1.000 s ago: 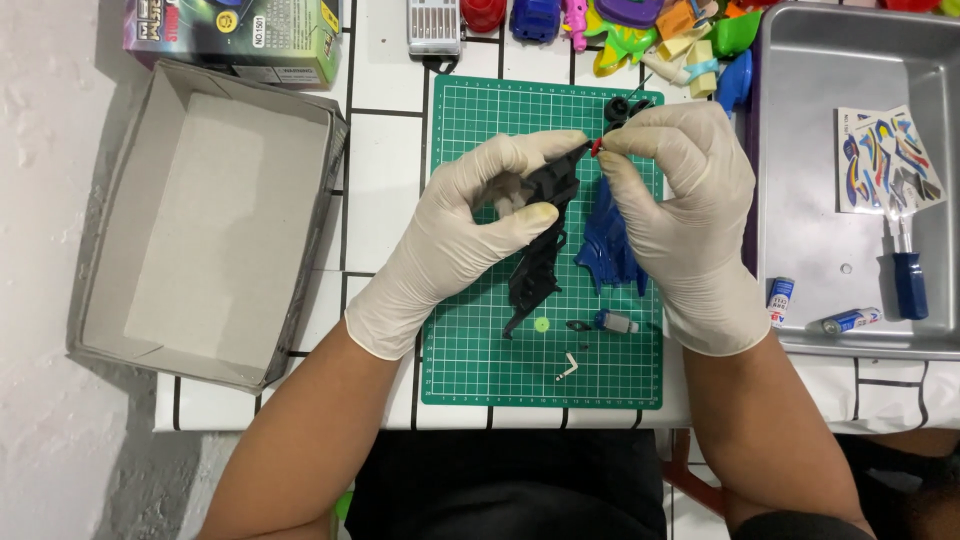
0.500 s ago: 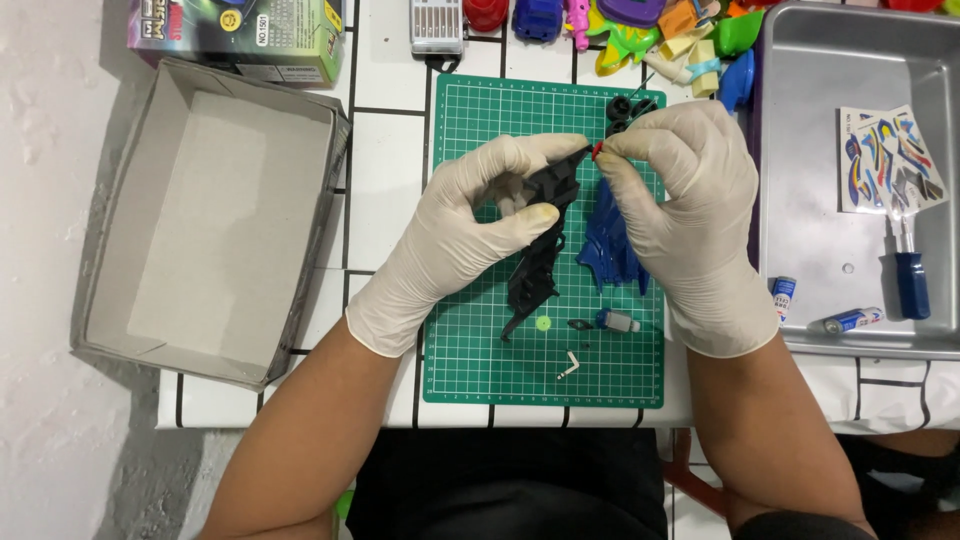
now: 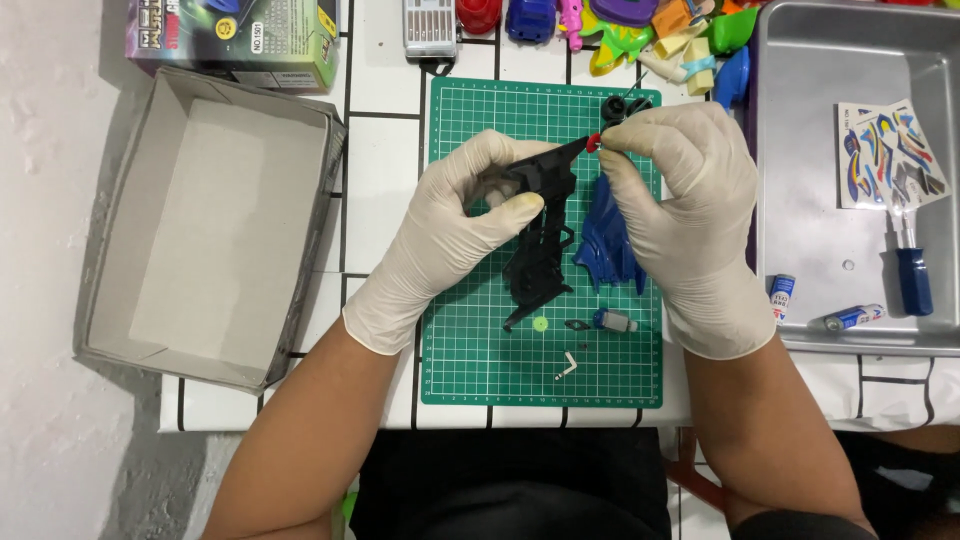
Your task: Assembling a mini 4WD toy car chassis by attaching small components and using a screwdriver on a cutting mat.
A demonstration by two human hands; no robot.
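Both gloved hands meet over the green cutting mat on the white tiled worktop. The left hand has its fingers curled narrow around the black toy frame, thumb pressing the frame's upper body; the frame's long lower part hangs free toward 6 o'clock from that grip. The right hand pinches a small red piece between thumb and forefinger, at the frame's upper tip, 2 o'clock from the left thumb. A blue plastic part lies just under the right palm. A grey metal tray sits at 3 o'clock, an open cardboard box at 9 o'clock.
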